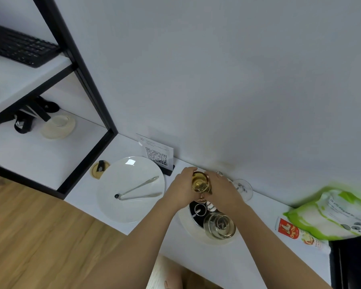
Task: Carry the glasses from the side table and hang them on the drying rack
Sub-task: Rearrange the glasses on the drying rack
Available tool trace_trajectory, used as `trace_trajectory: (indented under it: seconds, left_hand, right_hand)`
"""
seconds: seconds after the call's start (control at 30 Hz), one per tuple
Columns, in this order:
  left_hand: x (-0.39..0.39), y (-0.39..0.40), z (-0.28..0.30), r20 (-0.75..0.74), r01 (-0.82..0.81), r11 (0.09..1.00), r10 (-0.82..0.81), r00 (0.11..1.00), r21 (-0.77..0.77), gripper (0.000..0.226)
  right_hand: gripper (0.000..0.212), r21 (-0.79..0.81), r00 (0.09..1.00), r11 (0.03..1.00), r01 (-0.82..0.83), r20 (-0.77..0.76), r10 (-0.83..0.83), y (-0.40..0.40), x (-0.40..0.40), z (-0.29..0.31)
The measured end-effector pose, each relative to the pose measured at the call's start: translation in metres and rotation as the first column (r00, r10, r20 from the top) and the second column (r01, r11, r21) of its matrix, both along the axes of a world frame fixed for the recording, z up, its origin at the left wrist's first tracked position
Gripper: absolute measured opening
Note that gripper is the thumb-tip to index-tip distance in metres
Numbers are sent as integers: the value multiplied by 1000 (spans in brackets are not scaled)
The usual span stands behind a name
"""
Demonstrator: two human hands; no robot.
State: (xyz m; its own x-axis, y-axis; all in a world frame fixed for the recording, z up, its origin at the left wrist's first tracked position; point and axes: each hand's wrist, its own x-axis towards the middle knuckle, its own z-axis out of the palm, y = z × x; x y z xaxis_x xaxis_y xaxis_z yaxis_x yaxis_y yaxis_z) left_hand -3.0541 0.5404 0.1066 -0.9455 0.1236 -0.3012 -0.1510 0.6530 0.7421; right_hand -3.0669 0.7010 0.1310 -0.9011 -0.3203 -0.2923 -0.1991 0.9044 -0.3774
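While both hands meet over the rack: the left hand (182,185) and right hand (221,189) each curl round an amber glass (200,181), holding it between them above the white table (88,184) near the wall.
Glass in hand: it looks upside down, mouth toward the camera, and sits right over the drying rack (198,211), whose chrome centre and ring show just below it.
Already hung: 1 clear glass (219,225) appears to sit inverted on the near side of the rack.
Waiting: 1 clear stemmed glass (243,187) stands by the wall, just beyond the right hand, not yet on the rack as far as I can tell.
Progress call: roughly midway, I judge; 1 on, 1 going on, at least 1 left.
Side table: not identifiable from this angle.
Bystanders: a white plate (131,207) carrying metal tongs (140,189) sits left of the hands, with a QR card (156,156) behind.
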Motion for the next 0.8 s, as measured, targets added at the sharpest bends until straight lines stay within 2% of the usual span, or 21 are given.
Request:
trace_trajectory:
  seconds: [0.2,0.37,0.6,0.8]
  left_hand:
    - [0,14,-2,-9,120,976,-124,992,-183,83]
    - [3,17,-9,1,179,950,-185,983,-254,83]
    - [5,17,-13,-3,180,949,-187,982,-259,81]
    - [6,15,-13,38,143,968,-138,990,-205,95]
  right_hand:
    - [58,43,994,998,51,92,-55,7,5,-4]
    - [41,126,992,991,49,111,-63,7,6,-8]
    - [32,187,994,981,57,79,-73,5,6,-8]
    - [33,150,995,986,72,51,-80,6,9,-7]
